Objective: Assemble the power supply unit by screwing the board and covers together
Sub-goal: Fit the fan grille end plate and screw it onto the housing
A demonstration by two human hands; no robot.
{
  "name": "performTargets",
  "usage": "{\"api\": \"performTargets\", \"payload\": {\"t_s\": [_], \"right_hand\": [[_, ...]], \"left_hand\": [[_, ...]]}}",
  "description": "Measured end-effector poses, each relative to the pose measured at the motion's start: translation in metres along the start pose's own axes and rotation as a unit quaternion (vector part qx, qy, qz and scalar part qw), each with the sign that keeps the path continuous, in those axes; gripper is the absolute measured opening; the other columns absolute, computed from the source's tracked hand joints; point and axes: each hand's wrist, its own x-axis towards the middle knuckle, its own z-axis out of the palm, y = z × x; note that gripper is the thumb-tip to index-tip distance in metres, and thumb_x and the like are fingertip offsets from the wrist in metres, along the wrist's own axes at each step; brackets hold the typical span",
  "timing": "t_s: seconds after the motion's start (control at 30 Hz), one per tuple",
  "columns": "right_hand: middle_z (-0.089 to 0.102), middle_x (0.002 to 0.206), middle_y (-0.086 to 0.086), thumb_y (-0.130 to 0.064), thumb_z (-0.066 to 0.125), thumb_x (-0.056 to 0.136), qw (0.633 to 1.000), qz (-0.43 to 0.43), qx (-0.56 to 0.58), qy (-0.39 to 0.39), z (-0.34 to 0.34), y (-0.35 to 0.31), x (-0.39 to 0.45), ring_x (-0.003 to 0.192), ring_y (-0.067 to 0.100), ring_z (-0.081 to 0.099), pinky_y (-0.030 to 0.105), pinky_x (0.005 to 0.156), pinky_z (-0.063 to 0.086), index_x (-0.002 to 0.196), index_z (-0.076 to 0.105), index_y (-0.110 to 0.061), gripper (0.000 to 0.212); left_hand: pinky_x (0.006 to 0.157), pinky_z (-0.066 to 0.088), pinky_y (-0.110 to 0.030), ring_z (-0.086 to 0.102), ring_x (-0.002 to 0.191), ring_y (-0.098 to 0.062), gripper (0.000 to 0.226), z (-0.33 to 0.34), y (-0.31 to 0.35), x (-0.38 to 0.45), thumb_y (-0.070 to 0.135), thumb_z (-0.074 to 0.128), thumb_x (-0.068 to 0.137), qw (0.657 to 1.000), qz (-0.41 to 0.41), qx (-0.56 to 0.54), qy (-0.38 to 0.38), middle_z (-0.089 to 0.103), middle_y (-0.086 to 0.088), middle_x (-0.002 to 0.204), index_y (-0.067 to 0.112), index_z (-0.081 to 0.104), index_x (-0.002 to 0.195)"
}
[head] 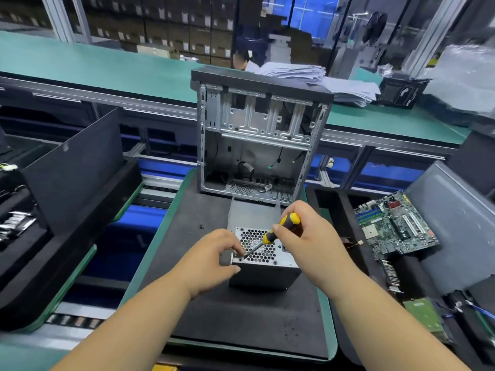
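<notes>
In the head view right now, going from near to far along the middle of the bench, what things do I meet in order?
Black mat → power supply, gripped by the left hand while the right hand holds the screwdriver on it → open computer case → paper stack on the far green bench.

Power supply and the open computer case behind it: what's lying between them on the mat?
In the head view, a flat grey metal cover panel lies between the power supply and the computer case, on the black mat.
</notes>
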Motion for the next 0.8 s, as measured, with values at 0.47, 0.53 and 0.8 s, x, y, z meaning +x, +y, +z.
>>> {"api": "performTargets", "payload": {"t_s": [0.47,0.53,0.8], "right_hand": [[0.064,0.078,-0.008,-0.037,0.058,0.091,0.986,-0.059,-0.147,-0.057,0.013,-0.022,0.011,0.069,0.013,0.056,0.036,0.062,0.049,0.088,0.046,-0.029,0.015],[0.060,0.080,-0.010,-0.035,0.059,0.090,0.975,-0.083,-0.187,-0.080,0.011,-0.032,0.015,0.073,0.010,0.055,0.035,0.065,0.049,0.087,0.047,-0.030,0.013],[0.049,0.093,-0.014,-0.007,0.057,0.085,0.927,-0.155,-0.285,-0.187,0.002,-0.061,0.032,0.084,0.009,0.051,0.025,0.072,0.044,0.092,0.054,-0.030,0.024]], "left_hand": [[0.089,0.048,-0.027,0.056,0.095,-0.006,0.016,0.006,-0.007,0.002,0.021,0.081,0.078,0.998,0.000,-0.047,0.029,0.056,0.012,0.097,0.030,0.069,0.083],[0.088,0.049,-0.033,0.057,0.092,-0.007,0.016,0.007,-0.007,0.005,0.022,0.081,0.078,0.999,-0.008,-0.042,0.034,0.057,0.011,0.095,0.030,0.067,0.078],[0.085,0.052,-0.034,0.059,0.089,-0.008,0.026,0.009,-0.014,0.007,0.023,0.082,0.077,0.998,-0.001,-0.054,0.043,0.056,0.013,0.092,0.035,0.060,0.071]]}}
